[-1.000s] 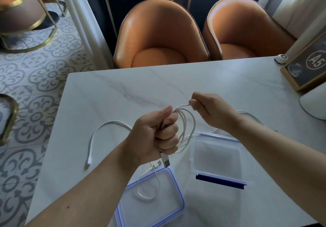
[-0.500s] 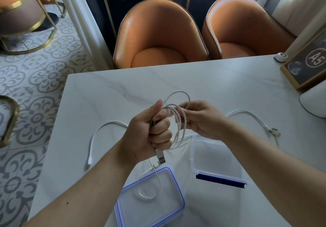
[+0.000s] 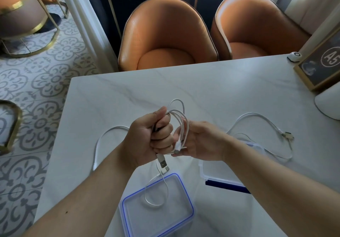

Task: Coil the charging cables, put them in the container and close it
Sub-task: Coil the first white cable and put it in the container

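My left hand (image 3: 152, 137) is fisted around a coil of white charging cable (image 3: 181, 120), held above the marble table (image 3: 211, 89). Its USB plug (image 3: 162, 161) hangs below the fist. My right hand (image 3: 200, 140) pinches the cable's other end against the coil. A second white cable (image 3: 265, 126) lies loose on the table to the right. Another white cable (image 3: 103, 141) curves on the table to the left. The clear container (image 3: 217, 174) sits under my right forearm, partly hidden. Its blue-rimmed lid (image 3: 158, 216) lies near the front edge with a cable loop over it.
Two orange chairs (image 3: 165, 39) stand behind the table's far edge. A framed sign (image 3: 323, 62), a small white device (image 3: 294, 56) and a white round base (image 3: 329, 102) occupy the right side. The table's left edge drops to patterned floor tiles (image 3: 36, 82).
My right hand has come down from the top of the coil to its lower right side, bringing the cable end against the loops. The left fist keeps its hold.
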